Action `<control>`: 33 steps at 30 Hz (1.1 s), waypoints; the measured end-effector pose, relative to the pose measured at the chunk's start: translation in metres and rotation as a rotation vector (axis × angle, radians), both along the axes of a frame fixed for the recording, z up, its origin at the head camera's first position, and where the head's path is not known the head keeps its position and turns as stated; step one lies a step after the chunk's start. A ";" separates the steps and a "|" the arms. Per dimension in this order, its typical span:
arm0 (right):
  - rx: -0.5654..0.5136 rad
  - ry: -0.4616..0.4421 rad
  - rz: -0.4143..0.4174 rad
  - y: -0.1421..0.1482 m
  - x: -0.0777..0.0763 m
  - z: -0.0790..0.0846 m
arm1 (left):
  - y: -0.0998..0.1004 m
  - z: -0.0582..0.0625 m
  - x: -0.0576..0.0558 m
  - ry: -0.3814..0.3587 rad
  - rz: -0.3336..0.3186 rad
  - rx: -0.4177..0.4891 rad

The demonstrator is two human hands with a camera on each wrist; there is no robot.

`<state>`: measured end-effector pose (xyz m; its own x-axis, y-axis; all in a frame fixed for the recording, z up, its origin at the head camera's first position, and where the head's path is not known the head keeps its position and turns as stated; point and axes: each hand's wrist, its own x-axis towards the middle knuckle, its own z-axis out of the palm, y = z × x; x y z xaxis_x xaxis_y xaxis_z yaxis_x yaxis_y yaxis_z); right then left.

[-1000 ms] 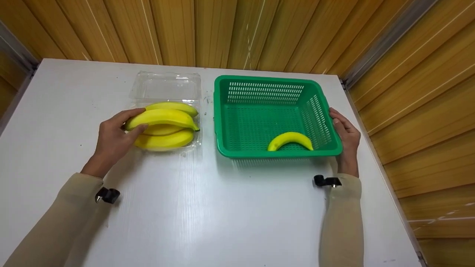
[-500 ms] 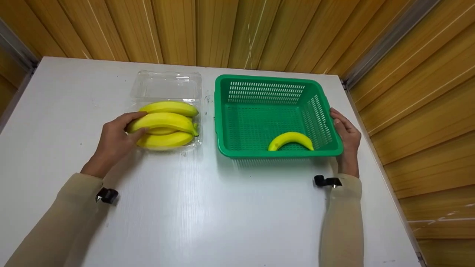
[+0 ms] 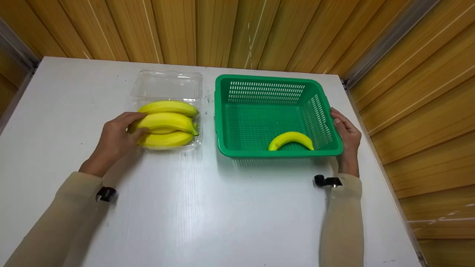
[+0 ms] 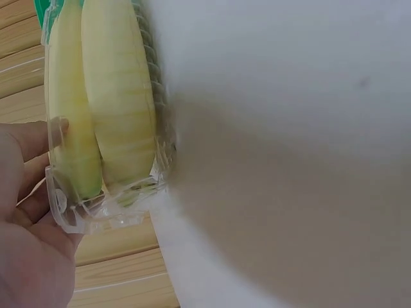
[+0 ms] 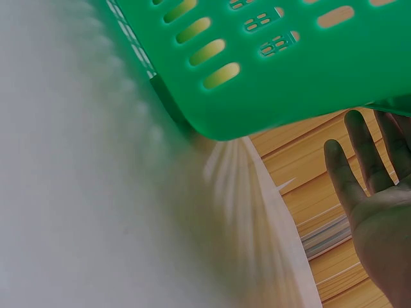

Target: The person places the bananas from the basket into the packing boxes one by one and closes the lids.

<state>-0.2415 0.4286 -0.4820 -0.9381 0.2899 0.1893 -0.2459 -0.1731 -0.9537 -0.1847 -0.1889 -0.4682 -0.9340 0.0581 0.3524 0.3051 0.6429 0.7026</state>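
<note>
In the head view, my left hand holds the left end of a yellow banana, thumb on the near side and fingers on the far side. That banana lies on top of several others in a clear plastic clamshell box. A banana lies in front of it and another behind. My right hand rests against the right side of a green basket. In the right wrist view its fingers look straight beneath the basket's rim; the thumb is hidden there.
One banana lies inside the basket near its front wall. The box's lid is folded back toward the wood-panelled wall. Box and basket stand side by side on a white table.
My left hand has lowered the top banana slightly toward the near side, so it lies closer among the others in the box. The right hand and basket have stayed in place.
</note>
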 end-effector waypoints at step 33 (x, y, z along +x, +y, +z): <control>0.025 -0.020 -0.050 -0.002 -0.001 -0.002 | 0.072 0.046 -0.033 0.044 -0.134 0.075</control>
